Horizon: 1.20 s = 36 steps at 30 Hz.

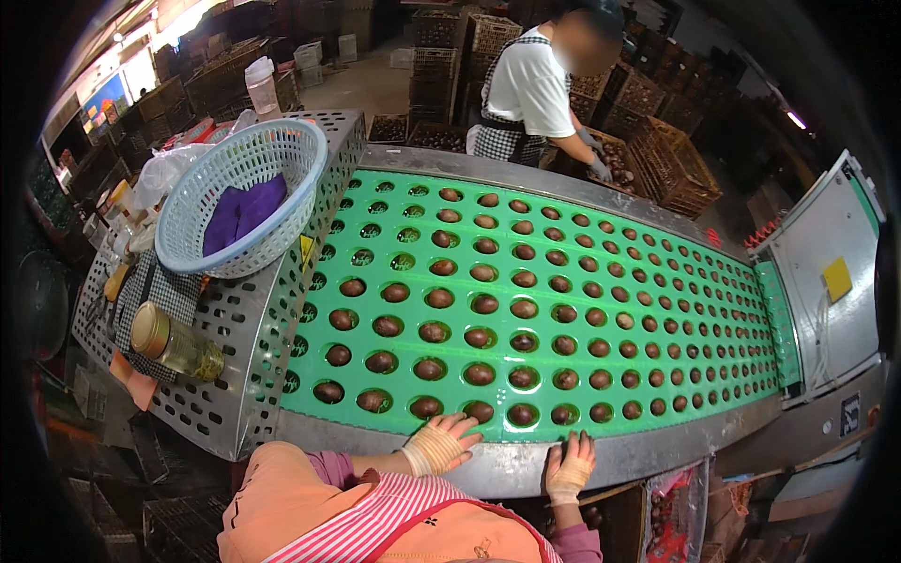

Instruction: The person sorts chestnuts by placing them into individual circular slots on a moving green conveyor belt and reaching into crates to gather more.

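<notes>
My left hand (438, 445), wrapped in tan bandage-like cloth, lies palm down over the near metal rail (521, 464). Its fingertips come close to a brown egg-shaped item (479, 412) in the front row. Farther right, my right hand (570, 468) is wrapped the same way and rests on the rail, fingers pointing at the belt. Both hands hold nothing that I can see. Before me stretches a green belt (468, 390) with rows of oval pockets, most of them holding one brown egg-shaped item. Several pockets at the left end are unfilled and look wet.
A perforated metal stand (260, 352) on the left bears a blue plastic basket (176, 246) with purple cloth and a lidded glass jar (179, 345). Across the belt, a gloved person (528, 91) reaches into a crate. A metal machine housing (830, 281) spans the right end.
</notes>
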Tool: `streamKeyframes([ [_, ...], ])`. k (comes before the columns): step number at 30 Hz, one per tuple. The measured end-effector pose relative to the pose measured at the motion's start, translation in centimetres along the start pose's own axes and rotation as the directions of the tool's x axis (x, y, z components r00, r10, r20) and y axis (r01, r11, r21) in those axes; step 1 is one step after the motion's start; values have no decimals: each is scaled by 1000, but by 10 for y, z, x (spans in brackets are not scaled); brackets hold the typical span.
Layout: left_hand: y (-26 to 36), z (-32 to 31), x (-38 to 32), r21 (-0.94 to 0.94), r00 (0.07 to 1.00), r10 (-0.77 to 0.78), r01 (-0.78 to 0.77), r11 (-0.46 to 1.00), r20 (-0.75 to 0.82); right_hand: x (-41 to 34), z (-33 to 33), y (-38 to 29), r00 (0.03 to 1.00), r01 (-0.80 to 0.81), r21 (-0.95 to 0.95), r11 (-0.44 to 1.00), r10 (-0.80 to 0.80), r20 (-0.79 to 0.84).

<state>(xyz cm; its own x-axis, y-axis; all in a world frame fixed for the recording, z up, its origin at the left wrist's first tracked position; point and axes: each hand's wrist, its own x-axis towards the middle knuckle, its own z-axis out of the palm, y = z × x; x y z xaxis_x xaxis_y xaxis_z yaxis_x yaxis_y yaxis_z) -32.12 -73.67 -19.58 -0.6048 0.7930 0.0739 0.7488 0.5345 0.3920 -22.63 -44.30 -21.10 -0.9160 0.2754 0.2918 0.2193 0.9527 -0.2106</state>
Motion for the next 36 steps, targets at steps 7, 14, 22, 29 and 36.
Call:
streamKeyframes([
  [7, 3, -10, 10, 96, 994, -39, 29, 995, 102, 2, -5, -3, 998, -19, 46, 999, 16, 68],
  [14, 7, -13, 18, 118, 976, -91, 69, 991, 196, 4, -13, -1, 992, -33, 56, 998, 26, 122],
  [22, 8, -8, 17, 188, 976, -101, 64, 980, 194, 12, -21, -3, 993, -22, 50, 999, 16, 121],
  [29, 6, -4, 10, 106, 987, -70, 55, 993, 145, 2, -7, -2, 1000, -5, 96, 995, 2, 22],
  [36, 8, -5, 1, 104, 988, -75, 61, 993, 138, -1, 1, -2, 1000, -5, 100, 995, 7, -22],
])
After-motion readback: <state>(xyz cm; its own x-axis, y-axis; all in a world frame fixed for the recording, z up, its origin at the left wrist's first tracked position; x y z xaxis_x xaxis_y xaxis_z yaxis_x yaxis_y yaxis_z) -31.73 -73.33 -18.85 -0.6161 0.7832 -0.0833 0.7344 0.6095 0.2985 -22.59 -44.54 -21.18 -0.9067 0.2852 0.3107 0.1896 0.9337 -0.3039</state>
